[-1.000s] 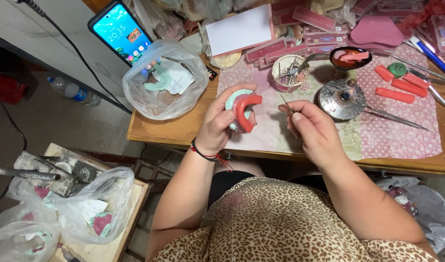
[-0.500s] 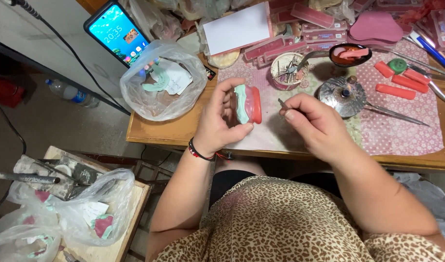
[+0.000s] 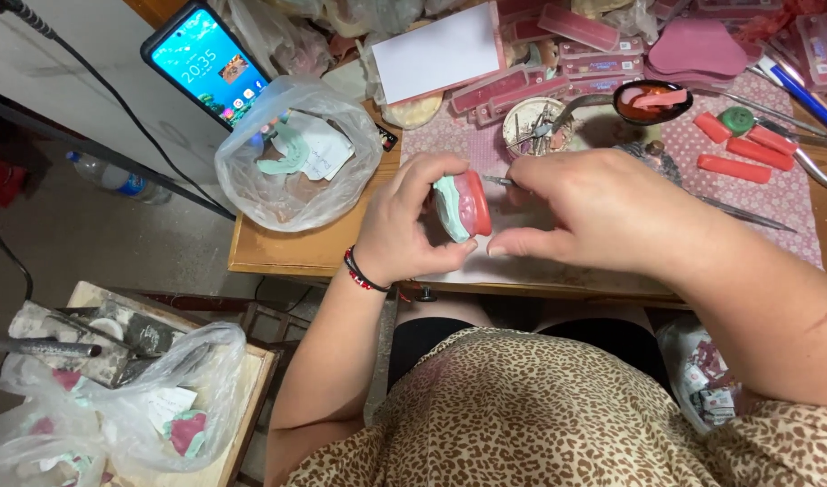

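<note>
Pink-green dental cast [image 3: 463, 206] clamped by left hand [image 3: 412, 221] fingers; right hand [image 3: 603, 207] pinching probably metal tool [image 3: 501, 181].

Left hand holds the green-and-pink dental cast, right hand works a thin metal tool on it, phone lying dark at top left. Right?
Not quite: the head view shows the phone lit, not dark. The left hand does hold the cast, and the right hand holds the thin tool against it.

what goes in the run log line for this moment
left hand: holds pink-and-green mould | right hand: thin metal tool at mould | over table
</note>
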